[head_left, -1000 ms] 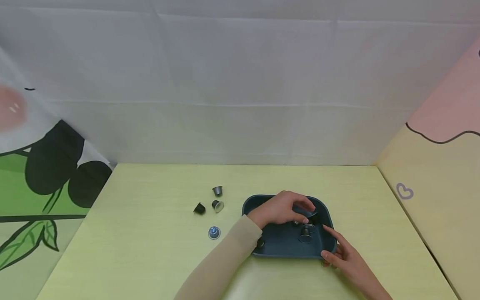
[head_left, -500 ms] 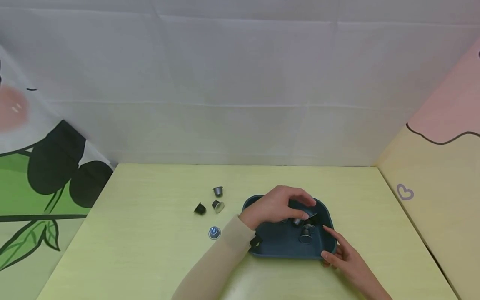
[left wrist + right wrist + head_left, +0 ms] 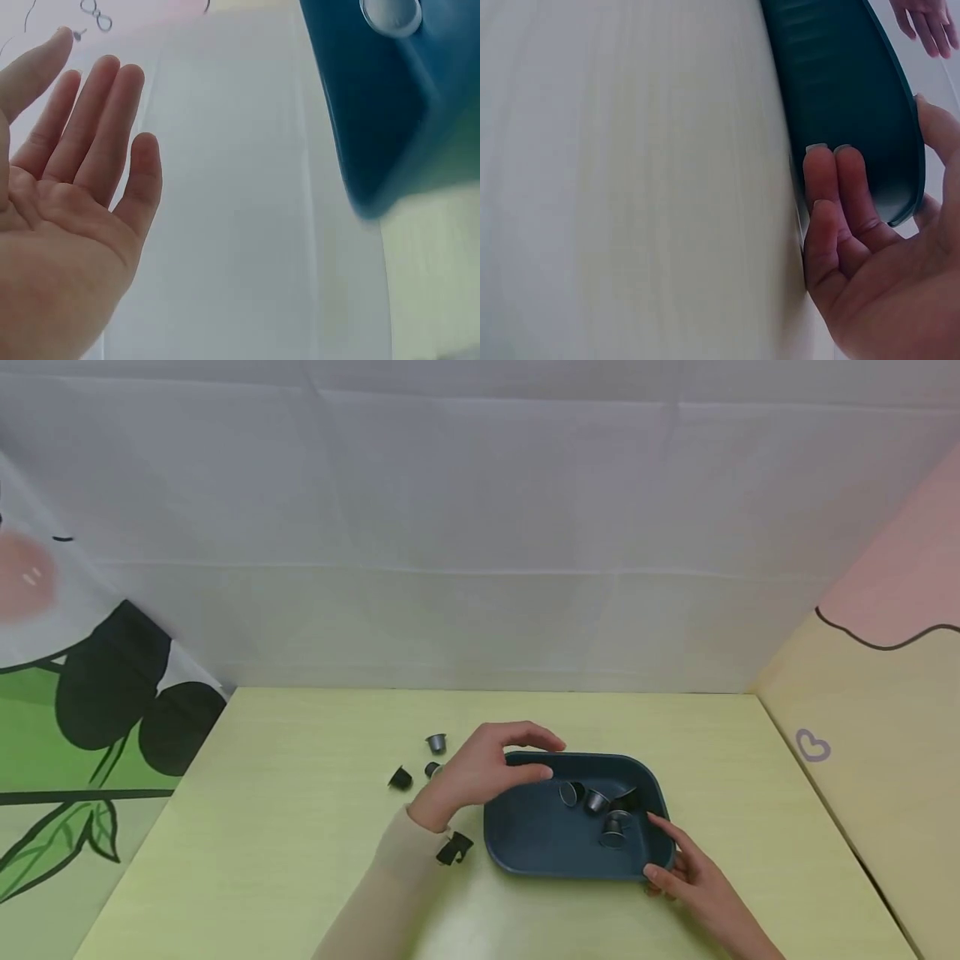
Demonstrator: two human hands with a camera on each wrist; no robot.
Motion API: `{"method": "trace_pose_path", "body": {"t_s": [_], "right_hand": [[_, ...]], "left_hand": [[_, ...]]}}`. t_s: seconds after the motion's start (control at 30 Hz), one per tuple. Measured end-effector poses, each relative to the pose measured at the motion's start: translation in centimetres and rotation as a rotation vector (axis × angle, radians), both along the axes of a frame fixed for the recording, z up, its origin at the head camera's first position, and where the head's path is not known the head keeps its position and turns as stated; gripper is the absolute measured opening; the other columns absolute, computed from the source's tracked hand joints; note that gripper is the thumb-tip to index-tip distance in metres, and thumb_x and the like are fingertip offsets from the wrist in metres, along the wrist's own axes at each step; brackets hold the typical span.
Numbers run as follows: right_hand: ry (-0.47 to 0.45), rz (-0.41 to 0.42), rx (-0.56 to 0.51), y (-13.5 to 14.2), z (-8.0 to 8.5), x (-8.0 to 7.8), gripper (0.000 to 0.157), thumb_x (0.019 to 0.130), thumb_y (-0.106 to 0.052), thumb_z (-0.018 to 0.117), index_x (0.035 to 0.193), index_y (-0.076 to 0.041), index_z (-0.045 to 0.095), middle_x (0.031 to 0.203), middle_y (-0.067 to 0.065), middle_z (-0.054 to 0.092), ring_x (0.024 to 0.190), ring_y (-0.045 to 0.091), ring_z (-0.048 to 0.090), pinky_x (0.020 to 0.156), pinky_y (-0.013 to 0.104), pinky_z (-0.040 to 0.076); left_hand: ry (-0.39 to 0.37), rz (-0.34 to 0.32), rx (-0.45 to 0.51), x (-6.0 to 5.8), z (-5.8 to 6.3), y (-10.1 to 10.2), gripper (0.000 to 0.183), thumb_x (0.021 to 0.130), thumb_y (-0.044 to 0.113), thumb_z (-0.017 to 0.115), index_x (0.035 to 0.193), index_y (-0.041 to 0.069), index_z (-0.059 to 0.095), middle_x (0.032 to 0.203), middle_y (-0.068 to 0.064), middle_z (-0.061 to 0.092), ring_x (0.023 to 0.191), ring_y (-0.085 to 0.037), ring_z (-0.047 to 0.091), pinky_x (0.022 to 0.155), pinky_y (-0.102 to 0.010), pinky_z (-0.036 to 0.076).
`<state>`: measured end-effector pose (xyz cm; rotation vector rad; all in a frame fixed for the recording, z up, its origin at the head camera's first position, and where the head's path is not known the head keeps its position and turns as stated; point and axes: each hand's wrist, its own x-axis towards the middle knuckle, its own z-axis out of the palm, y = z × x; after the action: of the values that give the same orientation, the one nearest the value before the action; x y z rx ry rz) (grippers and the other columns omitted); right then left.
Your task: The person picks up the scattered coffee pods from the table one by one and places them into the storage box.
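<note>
My left hand [image 3: 480, 768] hovers over the left end of a dark blue tray [image 3: 525, 852], thumb and fingers spread apart. Seen from the left wrist, its palm [image 3: 67, 225] holds nothing. With my right hand [image 3: 690, 872] I grip the tray's near right corner; in the right wrist view the thumb lies at the rim and fingertips [image 3: 821, 161] press the outer wall. Toward the right inside the tray lie several coffee capsules, including a dark one [image 3: 572, 793], a grey one [image 3: 597, 802] and one near the right wall [image 3: 612, 832].
On the yellow table [image 3: 262, 827], left of the tray, are a silver capsule [image 3: 437, 743], a black capsule [image 3: 401, 778] and another capsule [image 3: 432, 769] partly behind my left hand. A white backdrop [image 3: 480, 568] rises behind; a printed panel [image 3: 862, 760] stands at right.
My left hand has moved left from above the capsules in the tray to its left end. The left sleeve now hides a blue capsule on the table. My right hand stays on the corner.
</note>
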<state>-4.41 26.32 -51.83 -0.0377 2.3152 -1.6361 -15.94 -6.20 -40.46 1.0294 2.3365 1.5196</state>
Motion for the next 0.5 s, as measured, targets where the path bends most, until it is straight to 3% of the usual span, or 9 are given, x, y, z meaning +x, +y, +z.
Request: {"method": "trace_pose_path", "body": {"t_s": [0.23, 0.5], "right_hand": [[0.005, -0.004, -0.004, 0.0, 0.0, 0.0, 0.067, 0.098, -0.018, 0.065, 0.155, -0.016, 0.029, 0.081, 0.013, 0.067, 0.07, 0.025, 0.062, 0.066, 0.029, 0.05], [0.024, 0.026, -0.024, 0.2, 0.0, 0.1, 0.068, 0.099, -0.017, 0.064, 0.156, -0.013, 0.027, 0.081, 0.013, 0.067, 0.072, 0.024, 0.064, 0.067, 0.029, 0.052]], "left_hand": [[-0.022, 0.105, -0.042, 0.9, -0.2, -3.8, 0.032, 0.09, 0.021, 0.076, 0.122, 0.022, 0.069, 0.118, 0.011, 0.068, 0.115, -0.008, 0.06, 0.1, -0.038, 0.046], [-0.029, 0.18, -0.106, 2.3, -1.9, -7.7, 0.032, 0.089, 0.017, 0.077, 0.119, 0.023, 0.07, 0.118, 0.007, 0.069, 0.115, -0.01, 0.061, 0.101, -0.045, 0.045]]}}
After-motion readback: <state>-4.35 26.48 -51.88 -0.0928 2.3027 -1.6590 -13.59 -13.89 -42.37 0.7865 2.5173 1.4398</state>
